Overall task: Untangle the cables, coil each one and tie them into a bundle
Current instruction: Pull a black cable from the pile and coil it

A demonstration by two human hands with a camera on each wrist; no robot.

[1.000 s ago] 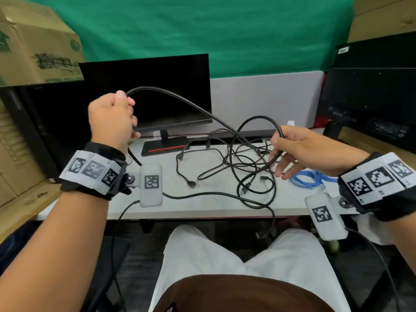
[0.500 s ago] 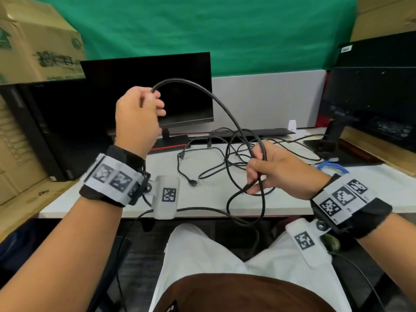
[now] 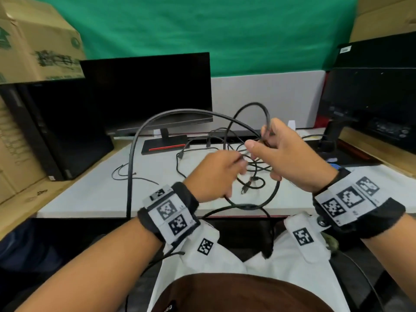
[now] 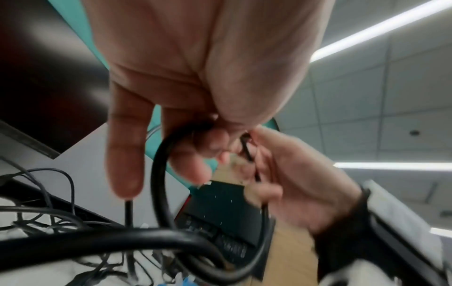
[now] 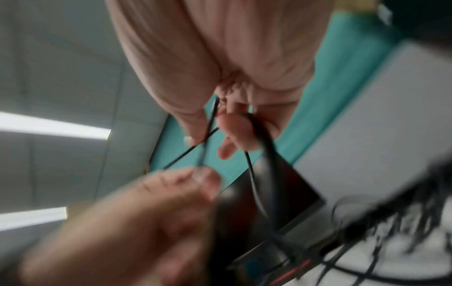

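A thick black cable (image 3: 171, 112) arcs up from the desk's front edge and over to my right hand (image 3: 286, 156), which grips it raised above the desk, a loop standing above the fist. My left hand (image 3: 216, 174) is close beside it, fingers curled on the same cable; the left wrist view shows the thick cable (image 4: 157, 174) looping through those fingers. In the right wrist view my right hand (image 5: 220, 125) also pinches a thin black cable (image 5: 210, 123) beside the thick cable (image 5: 266, 147). A tangle of thin black cables (image 3: 216, 140) lies on the white desk (image 3: 90, 194) under both hands.
A black monitor (image 3: 146, 93) on a red-striped stand (image 3: 164, 146) is behind the tangle. A dark PC tower (image 3: 56, 131) and cardboard box (image 3: 38, 41) stand left, another monitor (image 3: 371, 97) right. A bit of blue cable (image 3: 335, 165) shows past my right wrist.
My left hand came down from high on the left and moved right to meet my right hand. The right hand rose a little, and the thick cable's arc now spans wider to the left.
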